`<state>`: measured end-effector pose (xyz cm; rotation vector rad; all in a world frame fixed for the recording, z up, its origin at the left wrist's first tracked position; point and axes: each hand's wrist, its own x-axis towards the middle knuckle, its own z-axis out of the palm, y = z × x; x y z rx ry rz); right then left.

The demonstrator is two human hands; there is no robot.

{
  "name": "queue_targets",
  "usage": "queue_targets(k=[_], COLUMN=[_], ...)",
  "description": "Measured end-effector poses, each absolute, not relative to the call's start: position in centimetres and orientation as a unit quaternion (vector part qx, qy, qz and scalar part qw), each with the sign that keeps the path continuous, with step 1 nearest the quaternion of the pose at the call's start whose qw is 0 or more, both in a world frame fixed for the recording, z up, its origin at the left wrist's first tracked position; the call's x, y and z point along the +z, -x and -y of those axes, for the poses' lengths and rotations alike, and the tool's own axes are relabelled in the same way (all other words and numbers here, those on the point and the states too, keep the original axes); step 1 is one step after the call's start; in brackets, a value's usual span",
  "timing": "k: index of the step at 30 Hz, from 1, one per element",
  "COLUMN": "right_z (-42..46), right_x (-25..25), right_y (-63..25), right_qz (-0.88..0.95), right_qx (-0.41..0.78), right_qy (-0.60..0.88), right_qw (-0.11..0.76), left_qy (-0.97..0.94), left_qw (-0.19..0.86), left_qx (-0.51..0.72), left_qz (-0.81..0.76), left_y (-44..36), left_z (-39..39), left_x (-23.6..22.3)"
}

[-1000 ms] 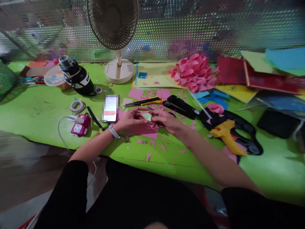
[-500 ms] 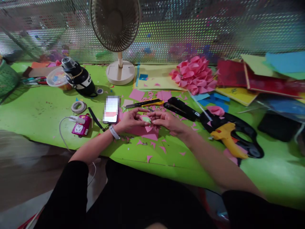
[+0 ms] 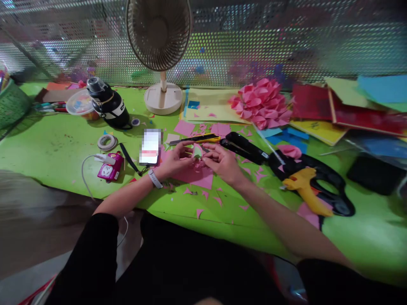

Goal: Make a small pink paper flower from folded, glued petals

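Both my hands meet over a pink paper sheet (image 3: 199, 178) lying on the green table (image 3: 51, 148). My left hand (image 3: 174, 161) and my right hand (image 3: 221, 163) pinch a small folded piece of paper (image 3: 197, 151), pale green with pink, between their fingertips. The piece is held slightly above the sheet. A watch sits on my left wrist (image 3: 154, 179). Pink paper scraps (image 3: 199, 210) lie scattered around the sheet.
A phone (image 3: 150, 146), a yellow utility knife (image 3: 197, 139), a black stapler (image 3: 244, 147), large black scissors (image 3: 321, 180) and a yellow glue gun (image 3: 305, 190) surround my hands. A fan (image 3: 160, 63), black bottle (image 3: 108, 103), tape roll (image 3: 107, 142), pink folded-paper pile (image 3: 260, 103) and coloured sheets (image 3: 349, 106) stand farther back.
My hands have drawn closer together and lifted the small folded piece, turning it upright between the fingertips. The view has shifted slightly.
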<state>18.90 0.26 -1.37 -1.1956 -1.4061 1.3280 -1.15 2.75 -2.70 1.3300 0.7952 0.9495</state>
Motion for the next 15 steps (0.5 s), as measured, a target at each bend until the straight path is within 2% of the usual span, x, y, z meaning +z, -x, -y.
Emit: queue_targets(k=[9,15], right_z=[0.0,-0.3], right_x=[-1.5,-0.6], right_y=[-18.7,-19.3], right_qz=[0.568,0.553], right_qx=[0.529,0.524], right_qy=[0.476,0.482], right_qw=[0.414,0.432], left_qy=[-0.646,-0.656], left_qw=[0.567,0.574], left_qx=[0.424,0.409], left_qz=[-0.285,-0.270], left_y=[1.1,1.1], left_z=[-2.8,-2.9], left_x=[-3.6,-4.3])
